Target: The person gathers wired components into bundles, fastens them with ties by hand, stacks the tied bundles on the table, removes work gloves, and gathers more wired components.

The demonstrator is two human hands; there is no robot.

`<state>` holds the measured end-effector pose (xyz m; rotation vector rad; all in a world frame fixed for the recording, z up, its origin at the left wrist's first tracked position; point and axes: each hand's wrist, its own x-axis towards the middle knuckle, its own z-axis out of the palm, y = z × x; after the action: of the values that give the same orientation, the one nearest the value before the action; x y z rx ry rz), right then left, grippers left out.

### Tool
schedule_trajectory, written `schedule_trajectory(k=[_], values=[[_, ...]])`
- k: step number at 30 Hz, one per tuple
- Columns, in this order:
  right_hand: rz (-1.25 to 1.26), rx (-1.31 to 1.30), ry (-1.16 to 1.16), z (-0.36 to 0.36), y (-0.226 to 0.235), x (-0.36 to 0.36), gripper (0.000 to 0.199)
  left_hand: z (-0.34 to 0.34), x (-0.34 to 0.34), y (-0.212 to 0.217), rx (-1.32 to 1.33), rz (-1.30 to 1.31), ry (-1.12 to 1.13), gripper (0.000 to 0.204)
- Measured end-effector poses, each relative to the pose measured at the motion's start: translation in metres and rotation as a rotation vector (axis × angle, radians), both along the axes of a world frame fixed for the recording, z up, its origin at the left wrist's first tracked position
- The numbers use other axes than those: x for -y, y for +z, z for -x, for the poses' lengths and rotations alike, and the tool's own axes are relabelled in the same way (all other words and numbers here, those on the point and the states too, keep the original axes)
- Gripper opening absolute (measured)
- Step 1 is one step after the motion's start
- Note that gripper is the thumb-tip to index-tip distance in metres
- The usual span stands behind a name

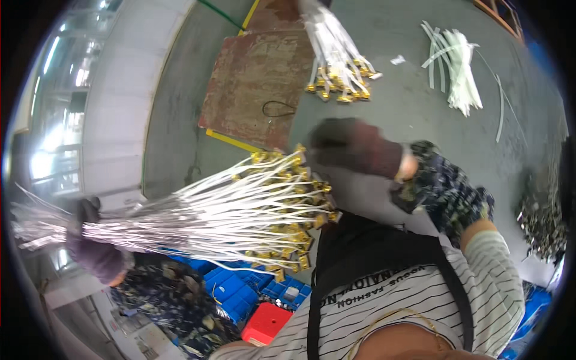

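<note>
The left hand, in a dark purple glove, is closed round a large bundle of thin white cords with gold-coloured, metallic-looking tips, gripping it towards the plain ends; the cords fan out rightwards, their tips just below the lower edge of a flat reddish-brown board. The right hand, in a dark maroon glove, is blurred just beside those tips; I cannot tell how its fingers stand, or whether it touches a cord.

The board lies on a broad grey surface, table or floor I cannot tell; by the board's right edge is a 2nd, smaller bundle of white cords with gold-coloured tips; towards the surface's upper right corner lies a bunch of flat, pale white strips.

The step in hand seems to be handling the large bundle, gathering or tidying it; the next move, I judge, calls for a firm left grip so no cord slips, and for the right hand to keep the 2 sets of tips from tangling.
</note>
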<state>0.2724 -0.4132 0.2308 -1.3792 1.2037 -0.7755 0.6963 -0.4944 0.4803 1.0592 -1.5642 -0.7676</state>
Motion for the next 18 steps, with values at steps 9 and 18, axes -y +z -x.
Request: schedule_trajectory(k=[9, 18], values=[[-0.077, -0.678, -0.672, -0.011, -0.117, 0.003, 0.024, 0.050, 0.244, -0.125, -0.003, -0.197, 0.081, 0.052], [-0.353, -0.939, -0.836, -0.034, -0.108, 0.050, 0.023, 0.135, 0.443, -0.282, 0.114, -0.601, -0.017, 0.037]])
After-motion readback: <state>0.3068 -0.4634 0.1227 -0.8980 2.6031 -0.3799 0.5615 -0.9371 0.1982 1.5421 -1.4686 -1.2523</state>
